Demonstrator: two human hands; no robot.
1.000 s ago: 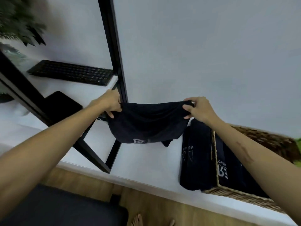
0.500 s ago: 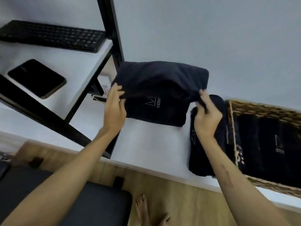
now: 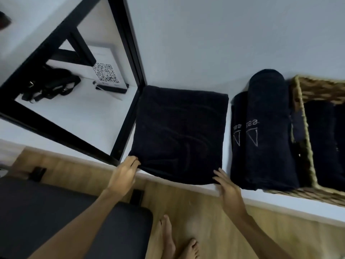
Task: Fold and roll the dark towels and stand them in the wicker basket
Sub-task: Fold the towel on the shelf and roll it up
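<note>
The towel (image 3: 179,131) held up a moment ago now lies flat on the bench (image 3: 220,191). Left hand (image 3: 124,173) pinches its near corner; right hand (image 3: 226,186) rests open. Rolled towels (image 3: 265,139) crowd the basket (image 3: 303,128) on the right.

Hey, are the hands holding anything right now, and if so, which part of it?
The left hand grips the folded towel at its near left corner. The right hand lies open against the near right corner, its fingers straight, not gripping.
</note>
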